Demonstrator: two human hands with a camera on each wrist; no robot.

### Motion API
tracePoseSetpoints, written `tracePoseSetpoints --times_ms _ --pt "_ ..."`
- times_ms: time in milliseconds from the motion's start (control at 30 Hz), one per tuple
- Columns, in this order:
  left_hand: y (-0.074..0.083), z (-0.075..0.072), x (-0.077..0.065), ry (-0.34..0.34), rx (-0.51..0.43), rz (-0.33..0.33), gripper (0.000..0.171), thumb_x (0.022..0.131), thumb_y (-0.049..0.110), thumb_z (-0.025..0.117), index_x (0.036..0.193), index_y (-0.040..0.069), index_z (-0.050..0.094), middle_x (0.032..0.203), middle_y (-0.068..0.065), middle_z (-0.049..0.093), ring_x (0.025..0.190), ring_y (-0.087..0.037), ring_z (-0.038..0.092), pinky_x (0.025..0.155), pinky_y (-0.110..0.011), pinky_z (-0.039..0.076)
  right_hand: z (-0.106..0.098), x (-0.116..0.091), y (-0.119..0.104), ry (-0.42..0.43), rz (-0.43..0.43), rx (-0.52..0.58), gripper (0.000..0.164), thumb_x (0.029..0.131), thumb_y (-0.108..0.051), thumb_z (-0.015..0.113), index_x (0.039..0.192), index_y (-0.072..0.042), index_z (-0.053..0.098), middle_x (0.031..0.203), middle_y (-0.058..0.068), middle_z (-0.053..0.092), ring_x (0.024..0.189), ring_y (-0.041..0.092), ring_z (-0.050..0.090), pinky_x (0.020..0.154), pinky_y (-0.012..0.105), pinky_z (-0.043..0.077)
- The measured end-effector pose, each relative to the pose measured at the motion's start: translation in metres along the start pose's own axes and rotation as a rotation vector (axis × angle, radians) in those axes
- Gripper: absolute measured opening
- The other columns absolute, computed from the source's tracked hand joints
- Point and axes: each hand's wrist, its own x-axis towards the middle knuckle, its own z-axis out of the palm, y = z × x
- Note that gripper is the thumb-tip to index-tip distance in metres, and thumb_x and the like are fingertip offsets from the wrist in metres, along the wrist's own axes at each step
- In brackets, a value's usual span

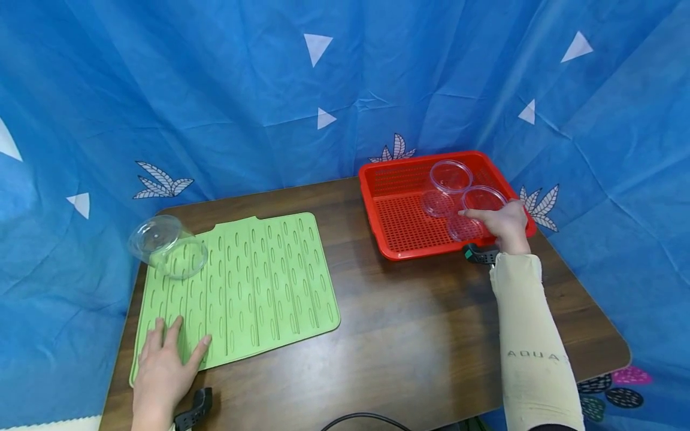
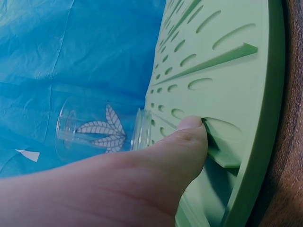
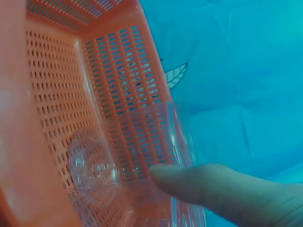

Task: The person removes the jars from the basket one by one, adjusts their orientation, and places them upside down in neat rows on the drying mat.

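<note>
My left hand [image 1: 164, 374], its fingers spread, rests on the near left corner of a green ridged drying mat [image 1: 269, 281]. Beyond it, a clear plastic jar [image 1: 180, 263] stands mouth down at the mat's far left corner; the left wrist view shows the same jar [image 2: 94, 127] past my thumb [image 2: 180, 142]. Over at the red basket [image 1: 380, 230], my right hand [image 1: 507, 224] grips another clear jar [image 1: 466, 227] by its side, mouth up. In the right wrist view my thumb [image 3: 189, 182] lies against its wall; the other fingers are hidden. A similar jar [image 1: 439, 203] stands just behind it.
A brown wooden table [image 1: 399, 341] carries the mat on the left and the slotted basket at the back right. Blue patterned curtain [image 1: 259, 90] hangs close along the back and sides. A black cable [image 1: 366, 414] curves at the near edge.
</note>
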Motion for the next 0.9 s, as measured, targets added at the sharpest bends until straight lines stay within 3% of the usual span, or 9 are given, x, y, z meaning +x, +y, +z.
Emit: tracePoseSetpoints --times_ms 167,333,667,900 --pt "-0.002 -0.001 -0.005 0.004 -0.01 -0.033 0.094 0.11 0.058 0.059 0.164 -0.012 0.028 0.169 -0.046 0.006 0.155 -0.068 0.007 0.12 -0.082 0.017 0.006 0.005 -0.008 0.001 -0.015 -0.03 0.102 0.099 -0.022 0.083 0.168 0.008 0.015 0.164 0.034 0.033 0.145 0.049 0.04 0.109 0.059 0.055" --pt "-0.002 -0.002 -0.009 0.022 -0.016 -0.048 0.093 0.11 0.057 0.06 0.164 -0.012 0.029 0.169 -0.046 0.007 0.155 -0.067 0.008 0.12 -0.082 0.016 0.007 0.008 -0.013 -0.022 -0.006 -0.038 0.105 0.099 -0.025 0.084 0.169 0.007 0.013 0.166 0.034 0.032 0.147 0.05 0.04 0.108 0.059 0.056" --pt "0.006 -0.001 -0.007 0.049 -0.015 0.066 0.089 0.109 0.051 0.064 0.16 -0.015 0.035 0.164 -0.051 0.013 0.151 -0.071 0.014 0.118 -0.083 0.021 -0.012 -0.001 0.008 -0.031 0.044 -0.008 0.107 0.101 -0.031 0.081 0.17 0.005 0.007 0.168 0.035 0.031 0.146 0.053 0.044 0.105 0.06 0.054" --pt "0.007 -0.004 -0.01 0.018 -0.002 0.037 0.09 0.11 0.053 0.062 0.163 -0.014 0.032 0.167 -0.049 0.009 0.152 -0.07 0.012 0.118 -0.084 0.021 -0.018 -0.001 0.006 -0.05 0.01 -0.007 0.111 0.1 -0.035 0.082 0.17 0.005 0.007 0.169 0.036 0.028 0.148 0.054 0.04 0.106 0.062 0.053"
